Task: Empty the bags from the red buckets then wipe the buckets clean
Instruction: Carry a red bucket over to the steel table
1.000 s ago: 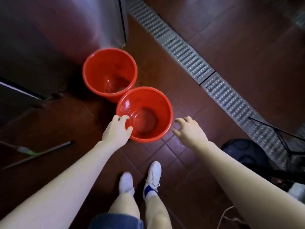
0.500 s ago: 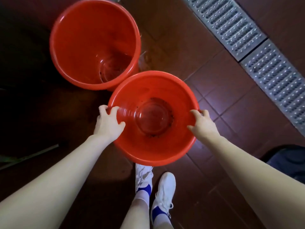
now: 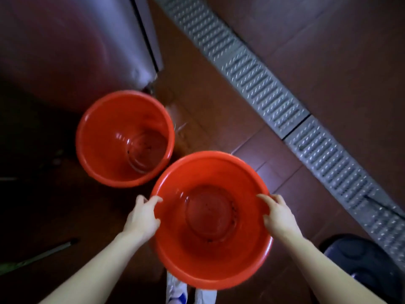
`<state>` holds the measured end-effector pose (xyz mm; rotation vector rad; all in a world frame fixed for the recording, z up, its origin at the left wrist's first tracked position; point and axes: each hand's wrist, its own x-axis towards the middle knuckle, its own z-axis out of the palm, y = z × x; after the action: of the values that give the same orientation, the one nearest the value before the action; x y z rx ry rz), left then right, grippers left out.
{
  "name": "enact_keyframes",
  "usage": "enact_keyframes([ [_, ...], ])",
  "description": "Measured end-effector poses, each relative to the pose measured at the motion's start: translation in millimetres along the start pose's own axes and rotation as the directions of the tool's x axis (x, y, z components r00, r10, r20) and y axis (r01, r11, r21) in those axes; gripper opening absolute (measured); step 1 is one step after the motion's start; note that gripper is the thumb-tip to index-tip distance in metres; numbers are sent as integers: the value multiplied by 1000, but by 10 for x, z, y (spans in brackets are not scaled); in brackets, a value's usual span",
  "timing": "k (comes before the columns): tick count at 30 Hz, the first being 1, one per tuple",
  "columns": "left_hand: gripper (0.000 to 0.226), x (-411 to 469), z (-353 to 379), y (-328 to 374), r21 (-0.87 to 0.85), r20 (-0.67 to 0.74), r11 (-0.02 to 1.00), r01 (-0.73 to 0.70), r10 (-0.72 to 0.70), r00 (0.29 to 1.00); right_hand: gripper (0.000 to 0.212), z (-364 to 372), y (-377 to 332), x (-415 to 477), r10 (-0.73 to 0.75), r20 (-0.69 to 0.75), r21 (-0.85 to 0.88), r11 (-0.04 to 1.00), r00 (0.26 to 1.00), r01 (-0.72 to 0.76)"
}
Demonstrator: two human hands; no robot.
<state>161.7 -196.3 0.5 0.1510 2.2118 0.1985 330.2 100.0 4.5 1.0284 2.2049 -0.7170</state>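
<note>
Two red buckets are in view, with no bag in either. The near red bucket (image 3: 210,270) is held between both hands above my shoes; small dark specks ring its bottom. My left hand (image 3: 142,218) grips its left rim, fingers curled over the edge. My right hand (image 3: 277,215) grips the right rim the same way. The far red bucket (image 3: 103,154) stands on the floor to the upper left, its rim close to the held one, with a wet sheen inside.
A metal cabinet (image 3: 105,40) rises behind the far bucket. A grey drain grate (image 3: 274,95) runs diagonally across the brown tiled floor (image 3: 328,51). A dark blue rounded object (image 3: 361,266) lies at lower right. A thin pole (image 3: 43,255) lies at lower left.
Both hands closed on the near bucket's rim and it has come up and toward me, now covering my shoes. The view has pulled back from the far bucket.
</note>
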Motion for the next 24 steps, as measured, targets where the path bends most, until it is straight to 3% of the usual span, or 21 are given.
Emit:
enact_keyframes([
  [6,53,-450,-1232,1027,-17,-146,985,-169,165,975,63,-1702,-261,-333,-51,-165,63,996,985,62],
  [12,51,-697,-2835,2254,35,-367,944,-329,318,874,61,-3450,-773,-319,-137,-419,145,966,897,215],
  [18,50,-704,-4158,3333,-31,-589,927,-374,285,756,51,-5109,-1363,-23,-232,-660,167,882,714,441],
  [24,48,-638,-5228,4023,-95,-697,908,-408,232,679,51,-6576,-2086,462,-298,-687,107,861,663,498],
])
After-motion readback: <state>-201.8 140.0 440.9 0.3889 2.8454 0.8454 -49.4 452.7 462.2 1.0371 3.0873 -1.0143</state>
